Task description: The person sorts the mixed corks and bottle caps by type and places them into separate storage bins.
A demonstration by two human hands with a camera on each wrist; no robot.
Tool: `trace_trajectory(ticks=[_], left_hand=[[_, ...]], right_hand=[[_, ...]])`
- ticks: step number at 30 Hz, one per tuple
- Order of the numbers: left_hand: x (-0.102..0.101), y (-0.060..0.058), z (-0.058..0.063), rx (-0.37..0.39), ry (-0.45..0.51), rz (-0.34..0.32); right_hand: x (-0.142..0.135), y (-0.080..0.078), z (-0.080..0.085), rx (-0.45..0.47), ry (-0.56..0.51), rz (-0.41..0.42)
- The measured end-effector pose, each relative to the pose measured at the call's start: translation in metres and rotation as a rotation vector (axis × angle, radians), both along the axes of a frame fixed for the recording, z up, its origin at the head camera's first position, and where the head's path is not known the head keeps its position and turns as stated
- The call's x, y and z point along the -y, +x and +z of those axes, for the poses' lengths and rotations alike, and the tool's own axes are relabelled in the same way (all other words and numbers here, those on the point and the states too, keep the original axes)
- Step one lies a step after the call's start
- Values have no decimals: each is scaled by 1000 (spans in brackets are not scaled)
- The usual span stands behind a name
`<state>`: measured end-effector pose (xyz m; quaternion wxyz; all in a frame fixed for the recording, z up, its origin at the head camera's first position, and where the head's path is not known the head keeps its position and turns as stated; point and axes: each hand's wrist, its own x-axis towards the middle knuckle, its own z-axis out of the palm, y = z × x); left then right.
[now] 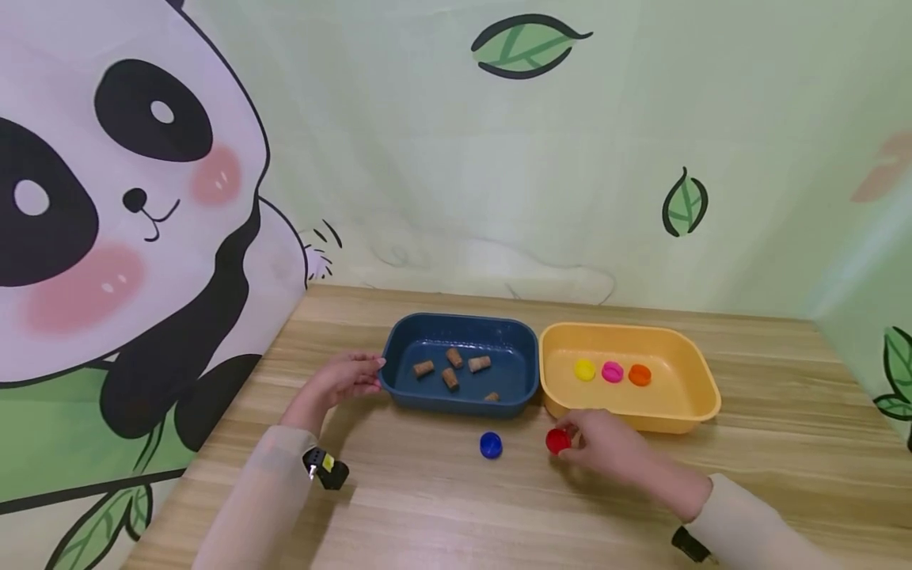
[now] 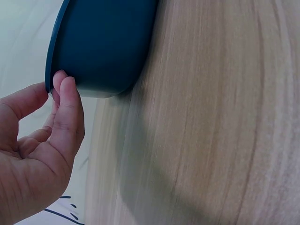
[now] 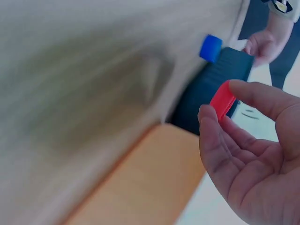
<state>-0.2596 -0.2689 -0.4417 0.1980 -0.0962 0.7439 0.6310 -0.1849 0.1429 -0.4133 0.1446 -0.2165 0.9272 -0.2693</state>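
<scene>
My right hand pinches a red bottle cap just in front of the yellow tray. In the right wrist view the red cap sits between the thumb and fingertips. At the far left my left hand holds the left end of the dark blue tray, thumb and fingers at its rim in the left wrist view. Several brown corks lie inside this blue tray. Yellow, pink and orange caps rest in a row in the yellow tray.
A blue bottle cap lies on the wooden table in front of the blue tray. The two trays stand side by side near the back. Behind them hangs a pale green backdrop with a panda and leaves.
</scene>
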Motion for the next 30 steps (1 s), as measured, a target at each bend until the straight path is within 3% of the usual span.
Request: trace_trajectory(ticks=[7,15,30], left_hand=[[1,-2,-1,0,22,-6],[2,-2,-4,-10,20,-23],[2,-2,0,7,7,-22]], right_hand=[[-21,-7,29,10,8,27],[-44,-30,60,0,41,155],[-66,-68,95,90,27,221]])
